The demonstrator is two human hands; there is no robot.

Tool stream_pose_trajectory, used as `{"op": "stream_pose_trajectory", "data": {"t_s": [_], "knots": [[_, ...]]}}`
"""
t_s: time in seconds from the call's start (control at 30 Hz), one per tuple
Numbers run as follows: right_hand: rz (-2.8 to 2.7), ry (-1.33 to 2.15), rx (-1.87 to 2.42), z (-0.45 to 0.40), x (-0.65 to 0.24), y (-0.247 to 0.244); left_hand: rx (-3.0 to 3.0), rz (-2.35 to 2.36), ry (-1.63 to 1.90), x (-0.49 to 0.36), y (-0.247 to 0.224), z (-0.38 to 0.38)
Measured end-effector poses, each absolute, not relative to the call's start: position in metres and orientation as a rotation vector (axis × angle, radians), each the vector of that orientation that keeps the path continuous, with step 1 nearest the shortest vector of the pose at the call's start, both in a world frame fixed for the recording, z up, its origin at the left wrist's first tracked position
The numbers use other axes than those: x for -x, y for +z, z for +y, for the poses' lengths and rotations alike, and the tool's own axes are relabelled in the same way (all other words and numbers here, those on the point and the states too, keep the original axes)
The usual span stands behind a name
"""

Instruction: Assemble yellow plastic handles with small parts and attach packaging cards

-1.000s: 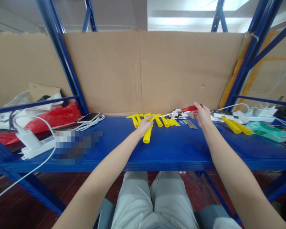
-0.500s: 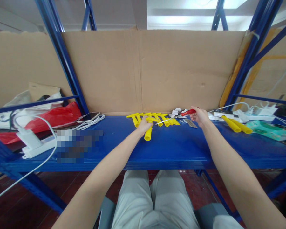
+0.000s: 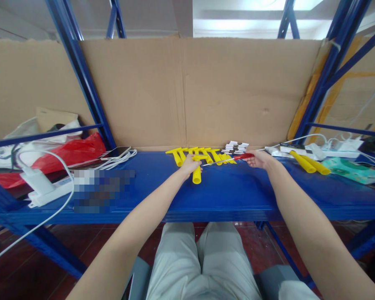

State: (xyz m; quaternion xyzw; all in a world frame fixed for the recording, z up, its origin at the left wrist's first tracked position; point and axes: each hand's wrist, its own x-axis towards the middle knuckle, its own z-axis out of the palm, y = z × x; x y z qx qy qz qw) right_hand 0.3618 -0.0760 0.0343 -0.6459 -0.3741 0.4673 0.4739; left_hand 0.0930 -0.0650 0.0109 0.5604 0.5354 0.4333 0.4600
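My left hand (image 3: pixel 190 167) is closed around a yellow T-shaped plastic handle (image 3: pixel 197 176), its round tube end facing me above the blue shelf. In my right hand (image 3: pixel 258 160) is a screwdriver (image 3: pixel 244 156) with a red grip. Its thin metal shaft points left, and the tip is close beside the yellow handle; whether they touch I cannot tell. Behind my left hand lies a row of similar yellow handles (image 3: pixel 176 158). Small yellow pieces (image 3: pixel 228 158) lie near the screwdriver shaft, in front of a stack of white and black pieces (image 3: pixel 235 147).
Two yellow tubes (image 3: pixel 309 163) and a green packet (image 3: pixel 352 170) lie at the right. At the left are a white power strip (image 3: pixel 51 192), a coiled white cable (image 3: pixel 123 156) and a red bag (image 3: pixel 81 152). Cardboard (image 3: pixel 237 91) stands along the back.
My right hand has come down slightly and the screwdriver lies flatter, its shaft lower. The yellow handle in my left hand has shifted a little to the right.
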Motion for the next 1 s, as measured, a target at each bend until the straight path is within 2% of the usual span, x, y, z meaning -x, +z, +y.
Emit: {"op": "stream_pose_trajectory", "data": {"t_s": [0.17, 0.43, 1.0], "knots": [[-0.944, 1.176, 1.713, -0.076, -0.365, 0.026, -1.343, 1.312, 1.098, -0.095, 0.006, -0.063], [-1.079, 0.952, 1.982, -0.070, -0.362, 0.013, -1.282, 1.324, 1.173, -0.098, 0.001, -0.059], [-1.139, 0.819, 2.088, -0.074, -0.354, 0.017, -1.271, 1.300, 1.182, -0.097, -0.001, -0.054]]}}
